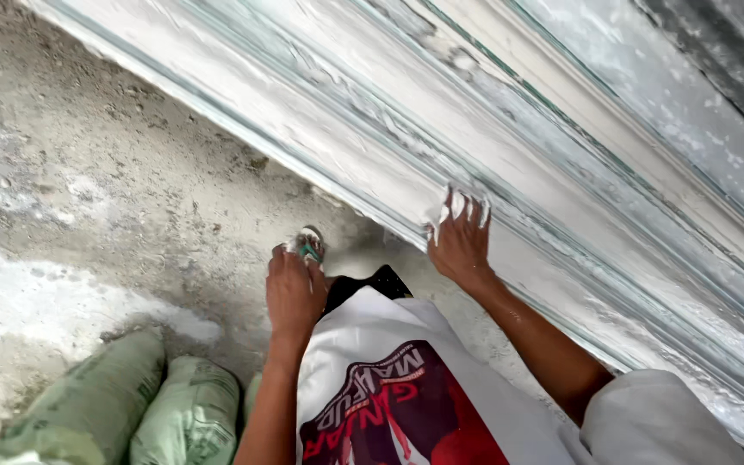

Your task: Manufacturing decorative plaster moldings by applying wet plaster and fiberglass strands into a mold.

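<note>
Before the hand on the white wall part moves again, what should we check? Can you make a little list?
1. Right hand touches the white moulded frame with green-edged grooves: ok, fingers spread flat on it.
2. Something white, maybe a pad or paper, under those fingers: cannot tell what it is.
3. Left hand is off the frame: ok, it rests low by the knee.
4. Small green-and-white object at the left fingertips: cannot tell whether it is held.
5. Dusty grey concrete floor: not ok, covered in white powder.
6. Green woven sacks are apart from the frame: ok.
</note>
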